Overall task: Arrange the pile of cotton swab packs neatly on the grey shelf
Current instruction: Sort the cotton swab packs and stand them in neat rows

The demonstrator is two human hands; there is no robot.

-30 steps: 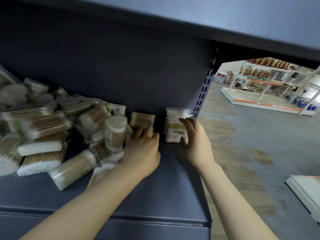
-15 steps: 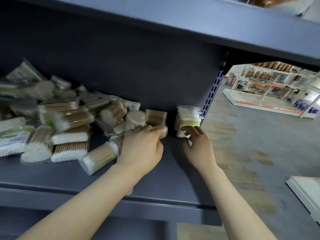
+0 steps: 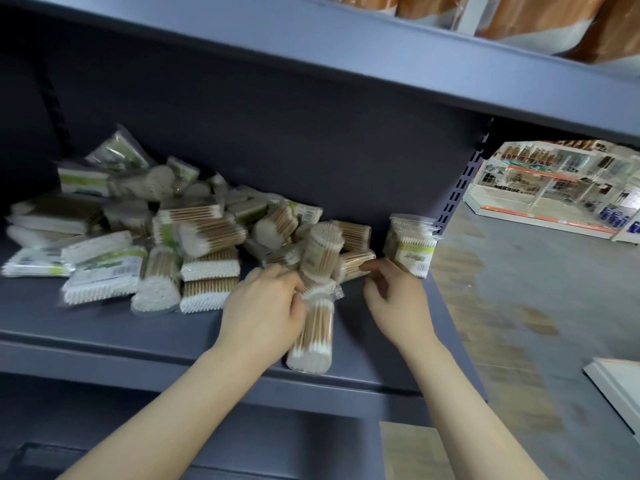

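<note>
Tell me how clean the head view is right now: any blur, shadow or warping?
Head view: the pile of swab packs is motion-smeared on its left; both hands look sharper. The shelf's back panel sits in dim shadow, while the store aisle beyond is bright. Wide-angle bending tilts the shelf edges.

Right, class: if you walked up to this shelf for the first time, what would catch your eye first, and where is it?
First, the jumbled pile of cotton swab packs sprawled over the left and middle of the grey shelf. Next, the two bare hands at its right edge: the left hand on a long pack lying near the front lip, the right hand just before one upright pack at the shelf's right end.
</note>
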